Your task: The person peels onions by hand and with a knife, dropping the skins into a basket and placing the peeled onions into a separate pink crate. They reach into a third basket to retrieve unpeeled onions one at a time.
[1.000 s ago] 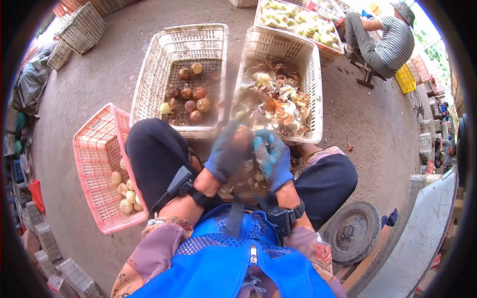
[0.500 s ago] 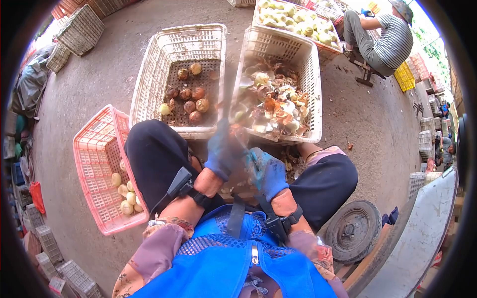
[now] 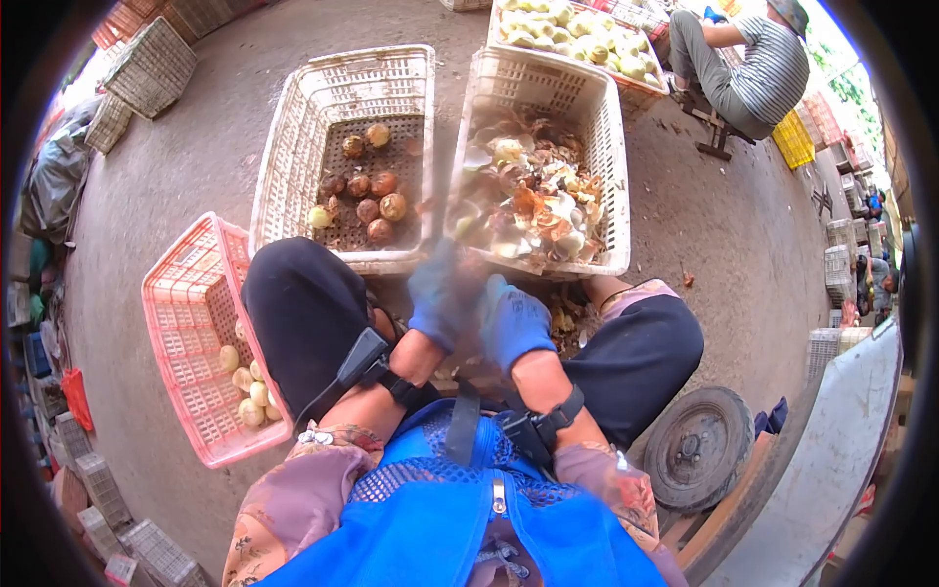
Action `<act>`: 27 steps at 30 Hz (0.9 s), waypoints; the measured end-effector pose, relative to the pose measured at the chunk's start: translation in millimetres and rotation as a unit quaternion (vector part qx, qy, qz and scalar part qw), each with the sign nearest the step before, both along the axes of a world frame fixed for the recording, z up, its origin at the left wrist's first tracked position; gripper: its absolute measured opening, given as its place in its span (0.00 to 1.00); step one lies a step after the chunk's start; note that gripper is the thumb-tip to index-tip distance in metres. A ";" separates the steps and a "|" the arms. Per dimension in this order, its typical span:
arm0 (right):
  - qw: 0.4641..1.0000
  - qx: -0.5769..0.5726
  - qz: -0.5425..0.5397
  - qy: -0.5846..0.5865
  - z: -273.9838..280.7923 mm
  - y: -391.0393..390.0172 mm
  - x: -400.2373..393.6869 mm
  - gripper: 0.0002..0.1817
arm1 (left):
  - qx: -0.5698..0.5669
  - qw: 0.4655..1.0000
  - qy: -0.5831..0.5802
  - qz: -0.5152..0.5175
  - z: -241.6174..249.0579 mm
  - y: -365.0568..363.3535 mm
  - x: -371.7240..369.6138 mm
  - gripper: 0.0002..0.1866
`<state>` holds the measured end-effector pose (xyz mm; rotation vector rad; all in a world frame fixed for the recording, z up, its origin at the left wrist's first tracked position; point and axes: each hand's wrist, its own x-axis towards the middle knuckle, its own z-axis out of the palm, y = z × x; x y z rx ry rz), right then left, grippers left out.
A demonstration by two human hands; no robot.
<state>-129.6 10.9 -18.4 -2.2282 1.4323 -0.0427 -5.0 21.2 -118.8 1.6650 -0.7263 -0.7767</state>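
Note:
My left hand (image 3: 436,298), in a blue glove, is closed in front of the two white crates, but blur hides what it holds. My right hand (image 3: 514,323), also gloved in blue, is closed close beside it, with its contents hidden too. A brownish blur lies between the hands. Several unpeeled brown onions (image 3: 383,184) lie in the left white crate (image 3: 262,186). Onion skins and scraps (image 3: 548,210) fill the bottom of the right white crate (image 3: 618,186). Peeled pale onions (image 3: 252,406) rest in the pink crate (image 3: 176,362) beside my left knee.
A crate of peeled onions (image 3: 577,37) stands beyond the right white crate. A seated person (image 3: 768,78) is at the upper right. A wheel (image 3: 696,448) and a metal panel (image 3: 812,470) are at the lower right. Stacked crates (image 3: 152,64) stand at the upper left.
My right hand has shifted slightly up and left, its glove turned to show more of its back. The view has shifted slightly. The crates' contents look the same.

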 end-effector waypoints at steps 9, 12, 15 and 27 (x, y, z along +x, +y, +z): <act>0.999 -0.011 -0.025 -0.038 3.1 -2.5 -7.7 0.09 | -0.016 0.994 -0.100 -0.043 44.1 -7.3 -6.5 0.19; 0.998 -0.006 0.002 -0.065 3.6 -4.2 -9.2 0.08 | -0.047 0.986 -0.149 -0.056 32.2 -10.0 -5.6 0.21; 0.999 0.024 -0.018 -0.034 7.2 -5.6 -5.7 0.10 | -0.120 0.990 0.053 -0.045 32.9 -9.1 -4.5 0.16; 0.991 -0.011 -0.016 -0.135 -22.2 -33.2 -15.4 0.11 | -0.004 0.975 -0.216 -0.052 51.7 -28.1 -9.1 0.12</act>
